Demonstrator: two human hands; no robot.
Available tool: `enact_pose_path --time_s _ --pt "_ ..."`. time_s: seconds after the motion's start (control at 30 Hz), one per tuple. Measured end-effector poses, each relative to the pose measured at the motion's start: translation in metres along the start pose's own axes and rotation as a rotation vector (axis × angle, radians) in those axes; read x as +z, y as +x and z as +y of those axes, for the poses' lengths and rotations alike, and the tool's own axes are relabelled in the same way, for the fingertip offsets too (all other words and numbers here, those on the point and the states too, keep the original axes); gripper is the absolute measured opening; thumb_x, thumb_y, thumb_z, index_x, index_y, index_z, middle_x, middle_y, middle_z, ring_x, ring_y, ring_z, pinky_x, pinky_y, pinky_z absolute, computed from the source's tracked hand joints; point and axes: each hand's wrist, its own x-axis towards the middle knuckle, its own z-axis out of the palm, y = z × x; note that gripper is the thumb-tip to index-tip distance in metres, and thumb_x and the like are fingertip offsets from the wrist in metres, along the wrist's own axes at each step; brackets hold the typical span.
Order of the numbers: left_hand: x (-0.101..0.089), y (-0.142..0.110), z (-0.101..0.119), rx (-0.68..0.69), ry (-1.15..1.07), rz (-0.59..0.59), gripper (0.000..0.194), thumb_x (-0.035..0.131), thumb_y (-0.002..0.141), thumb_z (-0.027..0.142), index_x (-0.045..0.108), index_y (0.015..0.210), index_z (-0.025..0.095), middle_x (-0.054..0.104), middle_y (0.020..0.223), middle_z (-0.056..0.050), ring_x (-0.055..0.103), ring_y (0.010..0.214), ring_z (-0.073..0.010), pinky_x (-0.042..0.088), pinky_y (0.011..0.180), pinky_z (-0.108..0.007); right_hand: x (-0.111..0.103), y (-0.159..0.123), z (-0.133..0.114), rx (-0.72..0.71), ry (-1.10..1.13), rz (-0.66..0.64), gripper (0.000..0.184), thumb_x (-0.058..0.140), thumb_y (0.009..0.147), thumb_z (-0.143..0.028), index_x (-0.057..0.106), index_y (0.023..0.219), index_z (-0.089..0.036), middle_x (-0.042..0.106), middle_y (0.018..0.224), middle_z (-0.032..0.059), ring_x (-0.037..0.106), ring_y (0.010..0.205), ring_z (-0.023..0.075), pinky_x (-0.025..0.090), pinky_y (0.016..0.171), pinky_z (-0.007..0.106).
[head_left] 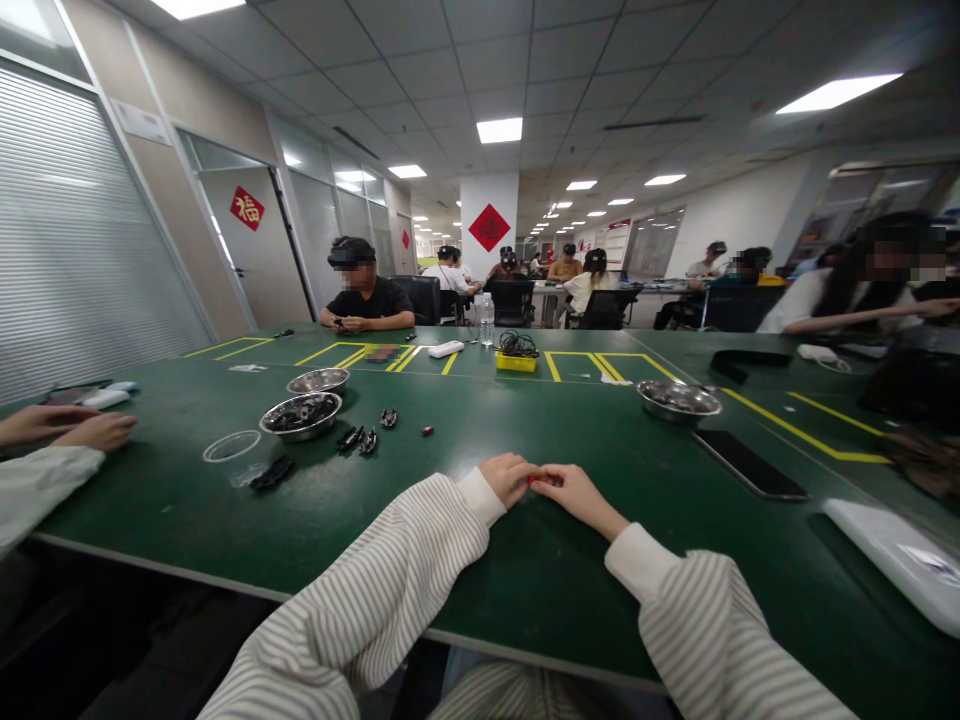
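My left hand (508,478) and my right hand (574,490) rest together on the green table (525,580), both in striped sleeves. Their fingers are closed and pinch a small red part (541,481) between them. Farther left on the table lie several small black clips (360,438) and one tiny red piece (427,430). Two metal bowls (301,414) stand beyond them, the nearer one holding dark parts. A third metal bowl (679,399) stands to the right.
A black phone (750,465) lies right of my hands, a white device (900,560) at the right edge. A clear plastic cup (232,452) lies left. Another person's hands (75,430) rest at far left. A yellow box with cables (516,355) sits mid-table. Several people sit beyond.
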Motion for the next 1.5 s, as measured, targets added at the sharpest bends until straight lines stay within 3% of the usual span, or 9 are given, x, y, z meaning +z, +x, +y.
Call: enact_pose_path --time_s 0.27,0.37,0.43,0.6,0.7,0.9,1.03,1.2,1.5 --pt "0.002 0.001 0.002 0.031 0.022 -0.020 0.026 0.038 0.078 0.021 0.050 0.100 0.018 0.057 0.083 -0.003 0.049 0.075 -0.0115 0.038 0.068 -0.022 0.004 0.000 0.004 0.050 0.042 0.053 0.024 0.055 0.065 -0.033 0.062 0.071 -0.011 0.062 0.063 0.0041 0.054 0.056 0.0128 0.039 0.052 0.021" --pt "-0.008 0.004 -0.006 -0.059 0.129 -0.058 0.029 0.043 0.075 0.024 0.049 0.103 0.021 0.056 0.089 -0.004 0.047 0.083 -0.0147 0.036 0.073 -0.028 0.002 0.000 0.005 0.045 -0.037 0.094 0.024 0.054 0.065 -0.034 0.063 0.074 -0.014 0.063 0.064 0.0035 0.054 0.057 0.0130 0.040 0.053 0.022" --pt "-0.020 0.004 -0.021 -0.248 0.242 -0.041 0.033 0.048 0.071 0.026 0.048 0.104 0.022 0.053 0.097 -0.005 0.043 0.092 -0.0189 0.033 0.077 -0.033 0.000 -0.001 0.006 0.024 -0.111 0.143 0.023 0.054 0.065 -0.035 0.065 0.075 -0.017 0.063 0.068 0.0036 0.055 0.061 0.0142 0.040 0.057 0.024" --pt "-0.046 -0.018 -0.082 -0.969 0.390 -0.047 0.038 0.054 0.066 0.028 0.050 0.103 0.022 0.039 0.115 -0.009 0.030 0.105 -0.0291 0.031 0.078 -0.043 -0.004 -0.002 0.008 -0.044 -0.279 0.196 0.022 0.052 0.068 -0.036 0.066 0.075 -0.021 0.063 0.075 0.0037 0.053 0.075 0.0177 0.038 0.068 0.029" --pt "-0.047 -0.034 -0.107 -1.125 0.330 -0.107 0.030 0.049 0.071 0.027 0.055 0.098 0.017 0.043 0.106 -0.013 0.036 0.099 -0.0304 0.033 0.076 -0.043 -0.004 -0.002 0.009 -0.053 -0.351 0.156 0.022 0.051 0.069 -0.037 0.067 0.075 -0.023 0.063 0.076 0.0035 0.052 0.074 0.0176 0.038 0.067 0.029" --pt "-0.028 -0.028 -0.106 -0.930 0.162 -0.181 0.023 0.048 0.073 0.022 0.059 0.092 0.016 0.051 0.092 -0.008 0.049 0.083 -0.0165 0.039 0.076 -0.027 -0.004 -0.002 0.010 -0.036 -0.387 0.124 0.023 0.051 0.070 -0.037 0.067 0.078 -0.023 0.062 0.079 0.0040 0.051 0.076 0.0176 0.037 0.067 0.029" --pt "-0.015 -0.017 -0.083 -0.678 0.030 -0.198 0.019 0.052 0.070 0.023 0.060 0.087 0.020 0.052 0.086 -0.001 0.051 0.073 -0.0091 0.041 0.071 -0.020 -0.004 -0.003 0.005 -0.039 -0.344 0.119 0.023 0.051 0.070 -0.035 0.067 0.078 -0.022 0.062 0.077 0.0043 0.052 0.076 0.0174 0.038 0.068 0.028" --pt "0.000 -0.008 -0.045 -0.322 -0.142 -0.104 0.018 0.053 0.065 0.016 0.060 0.081 0.018 0.053 0.074 0.000 0.050 0.062 -0.0070 0.043 0.063 -0.019 -0.002 -0.003 -0.001 -0.034 -0.218 0.149 0.023 0.050 0.070 -0.033 0.066 0.080 -0.019 0.063 0.074 0.0043 0.054 0.063 0.0143 0.039 0.058 0.025" --pt "0.003 -0.005 -0.012 -0.199 -0.194 0.027 0.019 0.052 0.068 0.022 0.058 0.085 0.016 0.054 0.068 0.000 0.049 0.059 -0.0066 0.042 0.059 -0.018 -0.001 -0.005 -0.007 -0.056 -0.108 0.214 0.020 0.055 0.066 -0.032 0.067 0.075 -0.018 0.065 0.067 0.0031 0.053 0.054 0.0128 0.039 0.052 0.022"
